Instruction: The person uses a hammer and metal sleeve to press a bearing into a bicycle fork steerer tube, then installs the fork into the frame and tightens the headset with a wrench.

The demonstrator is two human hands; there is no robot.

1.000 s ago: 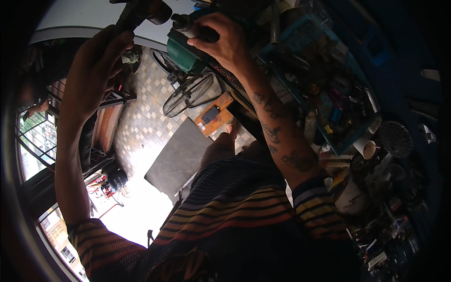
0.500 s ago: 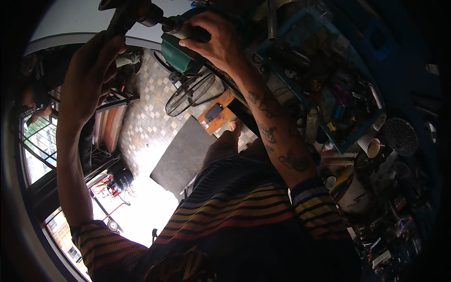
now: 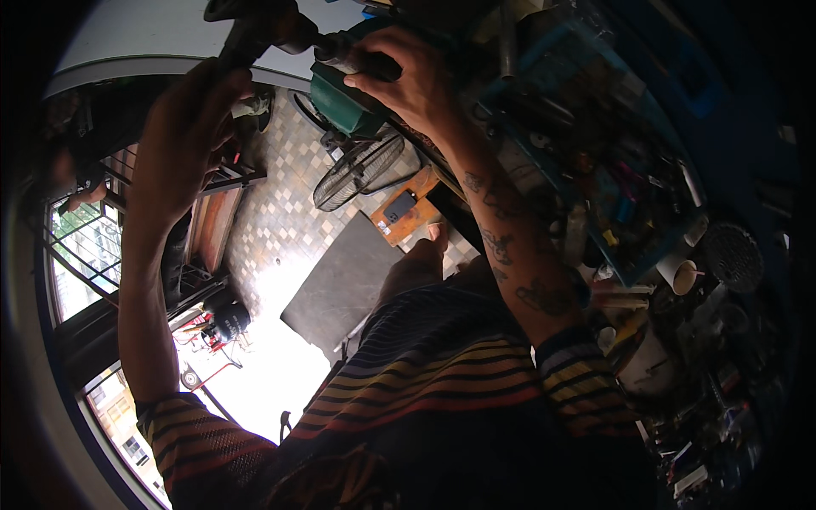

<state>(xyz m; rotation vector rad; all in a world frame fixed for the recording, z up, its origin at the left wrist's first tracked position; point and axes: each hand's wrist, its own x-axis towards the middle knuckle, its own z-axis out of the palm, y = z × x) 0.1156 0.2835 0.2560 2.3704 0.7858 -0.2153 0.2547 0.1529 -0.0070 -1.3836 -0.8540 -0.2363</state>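
My left hand (image 3: 183,140) is wrapped round the grip of a dark tool (image 3: 279,27) at the top of the view, with a round black end facing right. My right hand (image 3: 408,81) grips a short, dark, metallic cylindrical piece (image 3: 340,49), whose narrow left tip meets or nearly meets that round end; I cannot tell which. Just below the cylinder is a green object (image 3: 340,100), its upper part partly hidden by my right hand and the piece.
Below are a floor fan (image 3: 357,170), a wooden board (image 3: 421,187) with a phone (image 3: 399,206), and a grey mat (image 3: 327,272). At right are a cluttered teal tray (image 3: 586,229) and a cup (image 3: 677,274). A person's hand (image 3: 85,195) shows at far left.
The tip of the cylinder has come closer to the dark tool's round end since a second ago. Both hands and the whole scene sit a little further right in the picture now.
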